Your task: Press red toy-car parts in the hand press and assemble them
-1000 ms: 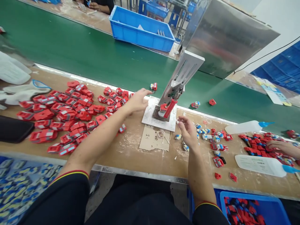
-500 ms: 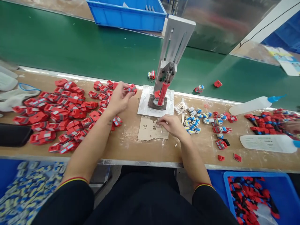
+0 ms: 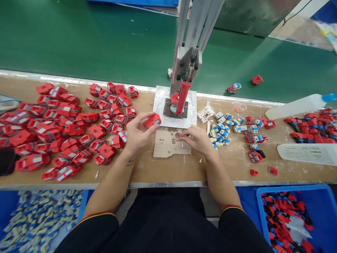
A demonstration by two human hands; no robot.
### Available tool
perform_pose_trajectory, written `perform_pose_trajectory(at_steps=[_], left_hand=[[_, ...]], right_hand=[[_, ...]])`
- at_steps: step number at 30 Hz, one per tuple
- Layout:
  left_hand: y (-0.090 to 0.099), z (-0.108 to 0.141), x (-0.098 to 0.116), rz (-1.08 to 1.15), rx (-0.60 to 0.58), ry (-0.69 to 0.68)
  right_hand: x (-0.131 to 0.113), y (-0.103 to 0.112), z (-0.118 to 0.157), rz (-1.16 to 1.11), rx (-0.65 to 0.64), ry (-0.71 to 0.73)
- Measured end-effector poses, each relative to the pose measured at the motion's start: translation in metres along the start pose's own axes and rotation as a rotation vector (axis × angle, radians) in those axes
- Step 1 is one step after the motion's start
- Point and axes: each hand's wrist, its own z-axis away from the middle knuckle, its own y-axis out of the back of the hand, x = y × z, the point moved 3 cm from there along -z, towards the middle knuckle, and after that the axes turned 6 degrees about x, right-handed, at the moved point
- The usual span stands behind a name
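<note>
My left hand (image 3: 138, 133) grips a red plastic toy part (image 3: 153, 121) between thumb and fingers, raised left of the press base. Over a torn piece of cardboard (image 3: 164, 149), my right hand (image 3: 196, 138) is pinched on a thin cotton swab (image 3: 182, 144), whose white end shows below the fingertips. Beside those fingertips a small clear round dish (image 3: 178, 135) sits on the cardboard. Just behind stands a hand press with a red handle (image 3: 183, 98) on a pale metal base plate (image 3: 160, 102); a red part (image 3: 174, 98) lies under it.
Many red and grey parts (image 3: 68, 130) cover the bench's left side. Right of the press lie a pile of cotton swabs (image 3: 206, 113), white-blue-yellow parts (image 3: 220, 130) and two bottles (image 3: 295, 107). Blue bins (image 3: 259, 211) of parts stand below the front edge. A green belt (image 3: 105, 45) runs behind.
My left hand has come nearer and to the right with the red part, which is now turned differently. My right hand stays over the cardboard. The view has tilted down.
</note>
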Motion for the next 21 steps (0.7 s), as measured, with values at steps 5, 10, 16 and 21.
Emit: perform_pose_trajectory(at_steps=[5,10,16,21], left_hand=[[-0.005,0.012,0.011,-0.256,-0.090,-0.118],[-0.008,0.015,0.020,-0.373,-0.173,-0.156],[-0.017,0.024,0.027,-0.334,-0.273,-0.074],[-0.025,0.032,0.028,-0.258,-0.279,0.023]], right_hand=[[-0.003,-0.007,0.000,0.011,0.056,-0.023],[-0.013,0.009,0.001,-0.113,0.122,-0.057],[-0.032,0.027,0.004,-0.429,0.657,-0.065],[-0.044,0.014,0.002,-0.553,0.678,-0.053]])
